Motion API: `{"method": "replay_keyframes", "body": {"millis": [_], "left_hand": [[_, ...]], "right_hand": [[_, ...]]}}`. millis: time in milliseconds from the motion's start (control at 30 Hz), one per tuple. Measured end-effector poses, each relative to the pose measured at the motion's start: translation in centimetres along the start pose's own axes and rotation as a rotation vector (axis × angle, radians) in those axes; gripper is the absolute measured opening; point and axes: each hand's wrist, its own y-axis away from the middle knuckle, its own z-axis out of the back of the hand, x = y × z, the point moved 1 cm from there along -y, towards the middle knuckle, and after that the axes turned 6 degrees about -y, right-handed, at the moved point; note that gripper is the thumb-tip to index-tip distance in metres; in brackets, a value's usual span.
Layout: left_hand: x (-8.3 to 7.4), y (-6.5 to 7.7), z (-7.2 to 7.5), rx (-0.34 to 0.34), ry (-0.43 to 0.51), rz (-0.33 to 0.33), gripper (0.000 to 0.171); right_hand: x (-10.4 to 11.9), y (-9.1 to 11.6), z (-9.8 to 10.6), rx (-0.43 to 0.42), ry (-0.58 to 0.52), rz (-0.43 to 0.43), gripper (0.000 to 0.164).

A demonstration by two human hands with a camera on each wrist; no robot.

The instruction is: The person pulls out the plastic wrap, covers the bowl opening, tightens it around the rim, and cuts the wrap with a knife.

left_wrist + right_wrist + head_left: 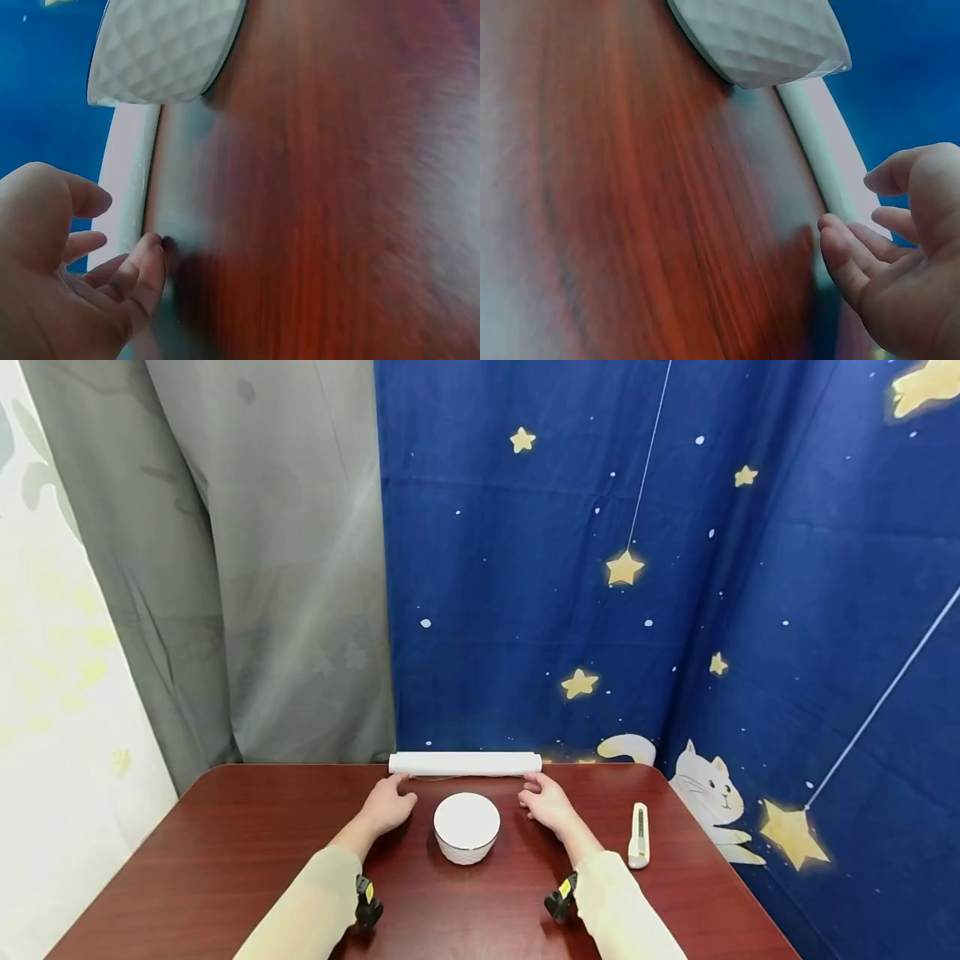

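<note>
A white bowl (467, 828) with a quilted diamond pattern stands upright on the table between my two hands. Behind it, along the far table edge, lies a long white roll (465, 764). My left hand (389, 804) is at the roll's left end, fingertips right at its near side; the left wrist view shows the fingers (142, 274) loosely bent and the thumb apart. Mirroring it, my right hand (547, 802) reaches the right end, its fingers (847, 251) loosely bent beside the roll in the right wrist view. Nothing is gripped by either hand.
A white box cutter (639, 836) lies on the reddish-brown table (247, 843), right of my right hand. Beyond the far edge hang a grey curtain (300, 568) and a blue one (517, 568) with stars. Each wrist carries a small black camera.
</note>
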Motion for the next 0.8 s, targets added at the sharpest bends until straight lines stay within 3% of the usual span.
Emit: {"method": "replay_keyframes", "body": {"millis": [133,233,400,500,700,800], "left_hand": [[-2.1,0.7,0.7,0.030,0.203,0.146,0.063],[-2.4,0.4,0.5,0.046,0.258,0.201,0.065],[-2.9,-0.1,0.4,0.052,0.231,0.192,0.065],[-3.2,-0.3,0.4,0.056,0.224,0.172,0.065],[-3.4,-0.4,0.3,0.061,0.245,0.187,0.064],[-3.2,-0.7,0.2,0.079,0.272,0.209,0.063]], "right_hand": [[-0.4,-1.1,-0.7,0.021,-0.150,-0.077,0.063],[-0.6,-1.7,-1.0,0.036,-0.253,-0.123,0.065],[-0.8,-2.3,-1.3,0.046,-0.413,-0.170,0.067],[-0.8,-2.6,-1.4,0.011,-0.523,-0.198,0.063],[-0.6,-2.8,-1.6,-0.069,-0.799,-0.274,0.035],[-0.3,-2.9,-1.5,-0.091,-0.914,-0.282,0.030]]}}
